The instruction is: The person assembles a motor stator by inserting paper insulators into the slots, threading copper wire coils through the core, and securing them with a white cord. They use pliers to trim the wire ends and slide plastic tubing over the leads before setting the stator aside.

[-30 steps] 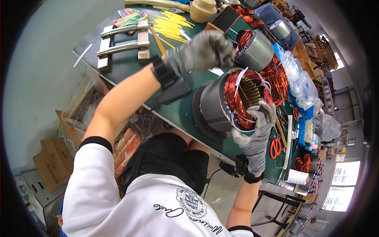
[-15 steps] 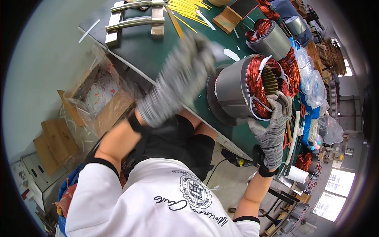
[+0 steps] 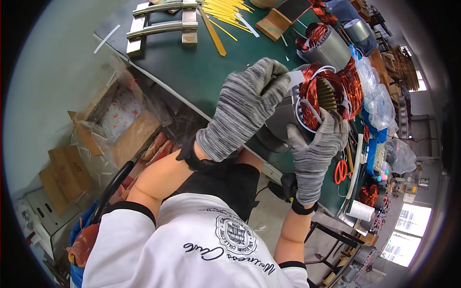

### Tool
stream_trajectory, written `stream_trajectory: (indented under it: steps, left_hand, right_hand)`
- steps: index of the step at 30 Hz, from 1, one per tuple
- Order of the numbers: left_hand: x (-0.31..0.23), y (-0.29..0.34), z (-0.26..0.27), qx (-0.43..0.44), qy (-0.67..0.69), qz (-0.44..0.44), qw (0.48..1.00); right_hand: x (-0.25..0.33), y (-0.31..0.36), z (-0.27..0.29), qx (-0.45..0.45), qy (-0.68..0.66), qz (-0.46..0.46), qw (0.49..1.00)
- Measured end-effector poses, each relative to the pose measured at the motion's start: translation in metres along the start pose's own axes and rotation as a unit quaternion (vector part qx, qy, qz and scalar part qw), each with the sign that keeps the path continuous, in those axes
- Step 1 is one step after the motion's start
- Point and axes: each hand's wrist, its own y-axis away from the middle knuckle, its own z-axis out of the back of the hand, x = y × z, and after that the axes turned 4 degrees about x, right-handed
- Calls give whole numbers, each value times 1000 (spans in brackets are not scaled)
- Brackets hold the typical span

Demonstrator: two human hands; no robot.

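Both hands wear grey knitted gloves. My left hand (image 3: 247,105) pinches a small white slip of sheet (image 3: 296,78) between thumb and fingers, close to the upper rim of a motor stator. The stator has a grey metal housing (image 3: 284,117) and lies on its side on the green table, its open end facing right. Red copper windings (image 3: 309,91) with white strips around them bulge from that end. My right hand (image 3: 314,156) grips the lower part of the windings, its fingers at the slotted bore and its thumb on the outside. My left hand covers part of the housing.
A second wound stator (image 3: 331,48) stands behind. Yellow strips (image 3: 223,12), a wooden stick (image 3: 213,36) and a metal-railed rack (image 3: 161,30) lie on the far table. Red-handled scissors (image 3: 340,171) and a white thread spool (image 3: 361,211) are at right. An open carton (image 3: 137,137) stands left below.
My left hand has moved right to the windings, with the white slip now clear in its fingers. My right hand has shifted slightly left and stays at the windings.
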Motion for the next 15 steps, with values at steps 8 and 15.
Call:
stream_trajectory:
  steps: [8,15]
  left_hand:
    - [-3,-18,-10,18,-178,-77,981]
    - [-9,-23,-23,49,-151,-80,984]
  right_hand:
    - [12,-6,-4,-14,20,-55,998]
    - [13,-5,-3,-19,-2,-46,999]
